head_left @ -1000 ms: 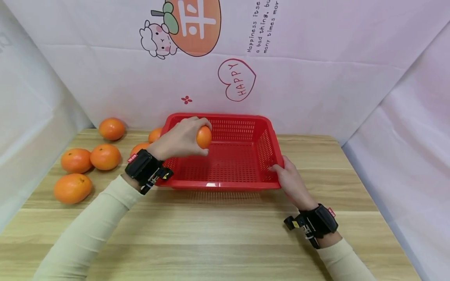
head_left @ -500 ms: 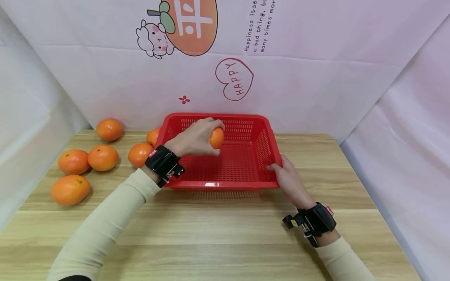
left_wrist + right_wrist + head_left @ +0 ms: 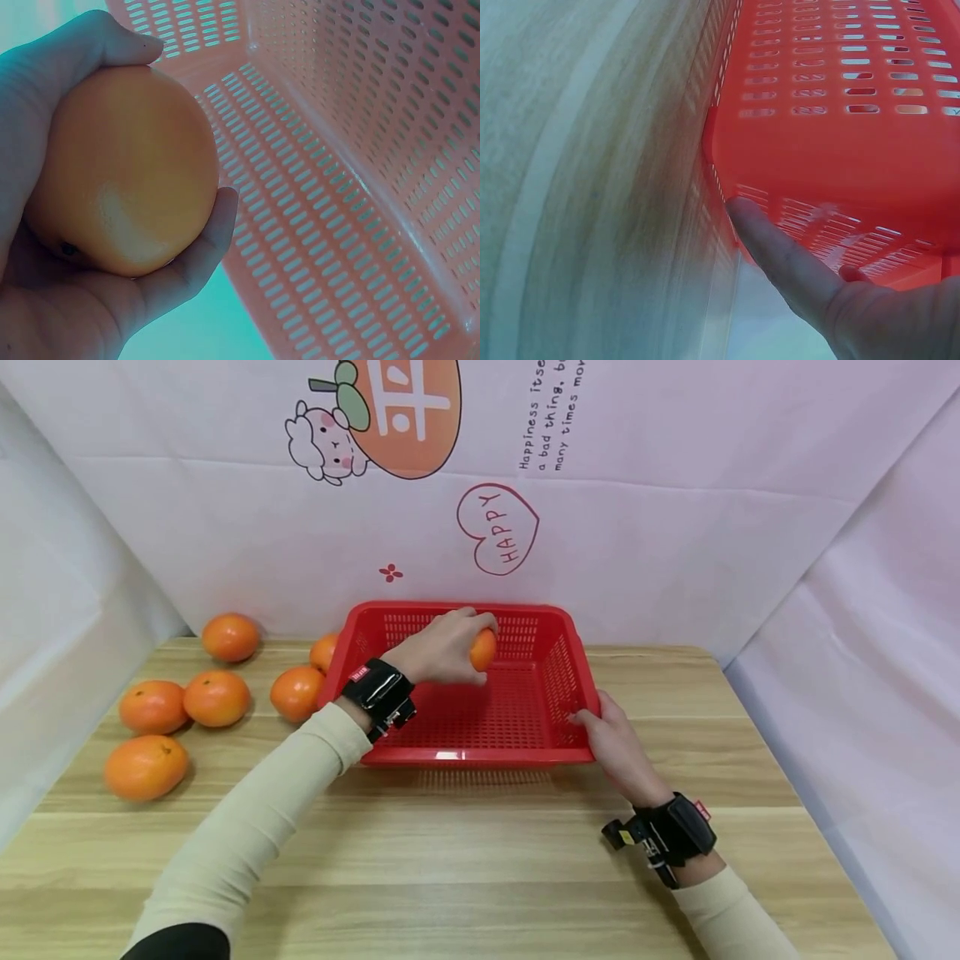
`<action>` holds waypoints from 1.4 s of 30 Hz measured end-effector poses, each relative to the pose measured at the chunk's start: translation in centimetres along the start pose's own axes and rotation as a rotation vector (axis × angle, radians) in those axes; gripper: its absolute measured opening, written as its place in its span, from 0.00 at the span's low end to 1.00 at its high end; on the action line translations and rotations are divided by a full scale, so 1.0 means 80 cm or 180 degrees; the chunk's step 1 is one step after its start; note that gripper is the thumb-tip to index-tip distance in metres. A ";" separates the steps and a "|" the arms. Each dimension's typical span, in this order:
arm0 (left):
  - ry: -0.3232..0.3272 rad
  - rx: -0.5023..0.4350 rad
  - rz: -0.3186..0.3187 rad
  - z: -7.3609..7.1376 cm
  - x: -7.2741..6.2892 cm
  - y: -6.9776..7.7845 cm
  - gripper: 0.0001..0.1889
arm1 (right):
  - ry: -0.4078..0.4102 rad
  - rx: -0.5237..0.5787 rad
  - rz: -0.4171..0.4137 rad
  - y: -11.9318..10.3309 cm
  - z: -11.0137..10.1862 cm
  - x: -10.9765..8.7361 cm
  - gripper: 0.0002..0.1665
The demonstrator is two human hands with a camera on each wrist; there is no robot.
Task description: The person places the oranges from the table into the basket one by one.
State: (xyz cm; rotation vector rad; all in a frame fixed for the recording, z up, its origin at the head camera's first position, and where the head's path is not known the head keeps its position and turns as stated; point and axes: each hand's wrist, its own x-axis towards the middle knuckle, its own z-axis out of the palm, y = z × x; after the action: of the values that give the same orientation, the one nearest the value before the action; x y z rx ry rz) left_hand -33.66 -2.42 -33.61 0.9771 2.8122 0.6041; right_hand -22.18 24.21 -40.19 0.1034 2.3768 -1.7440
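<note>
Over the basket (image 3: 510,755), your left hand (image 3: 441,652) clamps fingers round an orange (image 3: 483,650); your right hand (image 3: 619,750) grips the basket's side. Best lower the orange gently.

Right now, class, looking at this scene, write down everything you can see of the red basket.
The red basket is rectangular and open-topped, seemingly plastic, with slotted walls, a slotted floor and a smooth rim. It sits open side up toward the back of the wooden table. The right hand grips its near right corner, thumb inside. The left hand holds an orange over it, hiding part of the interior; no fruit shows on the visible floor.
</note>
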 end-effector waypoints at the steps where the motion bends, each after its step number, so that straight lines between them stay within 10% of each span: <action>1: -0.0008 0.0007 0.0003 0.002 0.004 0.000 0.29 | 0.0001 -0.0007 -0.0001 0.000 0.000 0.000 0.32; 21: -0.0302 0.0286 0.0206 0.059 0.077 0.013 0.37 | -0.0010 0.0009 0.0032 0.003 0.000 0.006 0.34; 42: -0.0563 0.0802 0.0127 0.095 0.110 0.014 0.42 | 0.0006 0.0015 0.0013 0.003 -0.002 0.007 0.32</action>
State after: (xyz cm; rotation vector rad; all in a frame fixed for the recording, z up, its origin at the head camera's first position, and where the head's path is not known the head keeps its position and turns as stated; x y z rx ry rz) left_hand -38.24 6.34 -39.85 1.0708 2.7599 0.1576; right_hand -22.70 24.41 -40.48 0.1107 2.3724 -1.7484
